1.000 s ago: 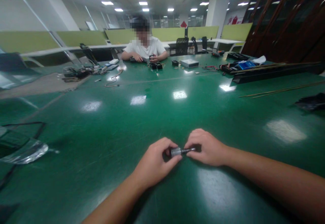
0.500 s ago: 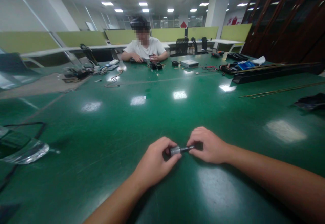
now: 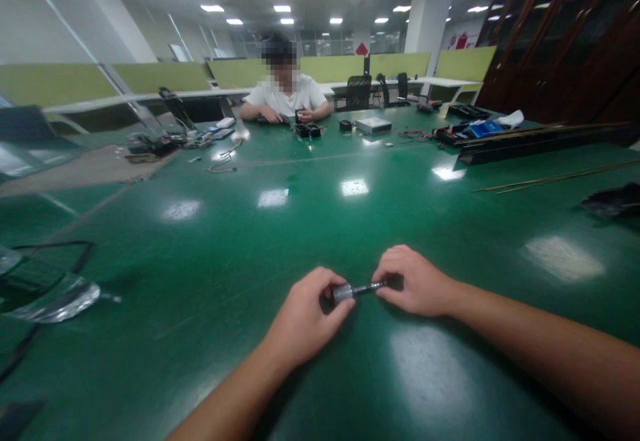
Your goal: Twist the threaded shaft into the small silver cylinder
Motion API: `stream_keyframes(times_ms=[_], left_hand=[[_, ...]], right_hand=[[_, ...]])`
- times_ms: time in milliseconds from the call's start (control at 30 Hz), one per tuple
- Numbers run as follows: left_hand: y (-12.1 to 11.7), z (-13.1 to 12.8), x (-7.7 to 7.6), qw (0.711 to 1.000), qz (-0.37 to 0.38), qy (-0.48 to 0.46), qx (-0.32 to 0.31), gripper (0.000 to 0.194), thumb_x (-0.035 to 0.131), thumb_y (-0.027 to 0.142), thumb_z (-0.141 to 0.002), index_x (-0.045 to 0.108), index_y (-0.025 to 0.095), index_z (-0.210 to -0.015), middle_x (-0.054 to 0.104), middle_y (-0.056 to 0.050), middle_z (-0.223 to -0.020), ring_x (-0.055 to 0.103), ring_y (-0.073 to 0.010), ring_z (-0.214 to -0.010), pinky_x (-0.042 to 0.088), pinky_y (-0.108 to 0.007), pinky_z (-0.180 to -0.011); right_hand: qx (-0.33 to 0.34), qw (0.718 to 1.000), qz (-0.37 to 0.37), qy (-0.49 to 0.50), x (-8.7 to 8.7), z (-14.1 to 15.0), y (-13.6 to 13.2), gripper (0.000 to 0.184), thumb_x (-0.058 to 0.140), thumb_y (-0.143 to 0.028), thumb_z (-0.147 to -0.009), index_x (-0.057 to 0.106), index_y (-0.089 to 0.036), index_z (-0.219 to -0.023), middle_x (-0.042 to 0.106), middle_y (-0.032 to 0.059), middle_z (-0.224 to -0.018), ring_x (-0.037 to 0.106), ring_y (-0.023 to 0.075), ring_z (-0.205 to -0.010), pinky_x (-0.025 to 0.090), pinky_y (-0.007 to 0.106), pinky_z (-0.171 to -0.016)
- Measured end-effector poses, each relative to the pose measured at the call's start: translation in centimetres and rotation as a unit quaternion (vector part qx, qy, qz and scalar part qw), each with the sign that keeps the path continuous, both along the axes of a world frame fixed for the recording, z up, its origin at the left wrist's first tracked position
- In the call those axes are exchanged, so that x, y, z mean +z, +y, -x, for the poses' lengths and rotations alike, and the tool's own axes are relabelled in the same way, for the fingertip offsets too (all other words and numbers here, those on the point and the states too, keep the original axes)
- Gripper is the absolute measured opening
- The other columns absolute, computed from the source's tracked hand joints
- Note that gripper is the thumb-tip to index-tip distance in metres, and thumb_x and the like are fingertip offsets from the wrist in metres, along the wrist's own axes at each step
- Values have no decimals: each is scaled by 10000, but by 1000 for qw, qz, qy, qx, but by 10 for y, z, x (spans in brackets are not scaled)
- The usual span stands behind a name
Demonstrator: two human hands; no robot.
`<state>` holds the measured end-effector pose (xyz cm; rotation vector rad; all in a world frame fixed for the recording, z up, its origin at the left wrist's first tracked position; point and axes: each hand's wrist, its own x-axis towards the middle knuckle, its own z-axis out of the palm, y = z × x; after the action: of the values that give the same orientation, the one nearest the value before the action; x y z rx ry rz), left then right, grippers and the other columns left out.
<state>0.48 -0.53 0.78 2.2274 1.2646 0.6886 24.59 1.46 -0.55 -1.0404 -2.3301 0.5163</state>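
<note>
My left hand [image 3: 313, 311] pinches a short silver metal cylinder [image 3: 343, 292] between thumb and fingers, a little above or on the green table. From its right end runs a thin dark rod [image 3: 367, 289] with a shiny surface. The fingertips of my right hand [image 3: 413, 281] close round the far tip of that rod. Both parts lie nearly level and in one line. I cannot make out exactly what kind of part this is.
A clear plastic package [image 3: 50, 294] and a black cable lie at the left. Across the green table [image 3: 320, 228] a person [image 3: 287, 98] handles black parts. Thin rods [image 3: 555, 178] and a black channel [image 3: 540, 148] lie at the right, with a black bag [image 3: 613, 200] nearby.
My right hand has shifted slightly right and away from me, its fingers now at the rod's tip, leaving more of the rod bare. My left hand has stayed almost still.
</note>
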Motion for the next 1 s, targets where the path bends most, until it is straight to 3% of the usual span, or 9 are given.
stream_keyframes(times_ms=[1000], left_hand=[[0, 2, 2, 1000, -8, 8, 2, 81, 640, 222, -857, 631, 197, -933, 634, -17, -858, 602, -178, -785, 459, -291, -710]], right_hand=[[-53, 998, 4, -29, 3, -5, 2, 66, 666, -137, -734, 692, -182, -775, 668, 9, -725, 594, 169, -719, 403, 339, -774]])
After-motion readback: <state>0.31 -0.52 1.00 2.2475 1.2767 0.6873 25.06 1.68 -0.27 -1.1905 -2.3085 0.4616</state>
